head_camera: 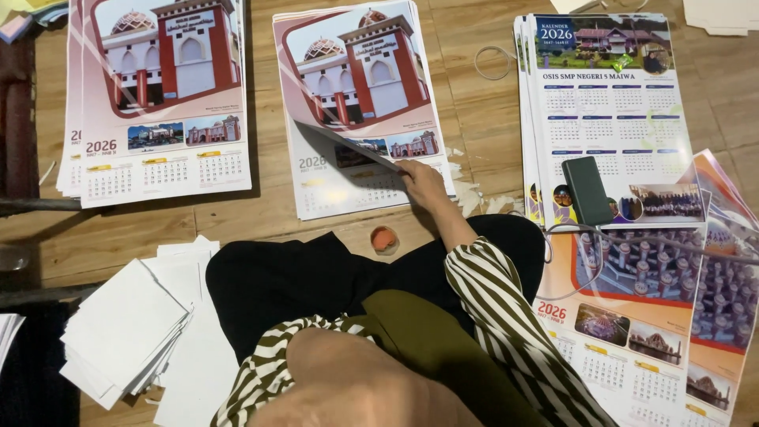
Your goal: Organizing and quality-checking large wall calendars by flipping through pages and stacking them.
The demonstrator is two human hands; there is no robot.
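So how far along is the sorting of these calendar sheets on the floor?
Looks done: a squared-off stack of red-building calendar sheets lies at far left, and a stack of blue-header calendars at right, a dark flat device resting on it. In hand: the right hand lifts the top sheet of the middle calendar stack. The left hand is out of view. Seemingly left: the loose fanned orange calendars.

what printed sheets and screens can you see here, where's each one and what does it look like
Middle calendar stack: top centre, red-and-white domed building photo; right hand lifts its top sheet.
Left calendar stack: top left, same design.
Right calendar stack: blue header, grid of months.
Orange calendars: lower right.
Dark phone: on the right stack, screen off.
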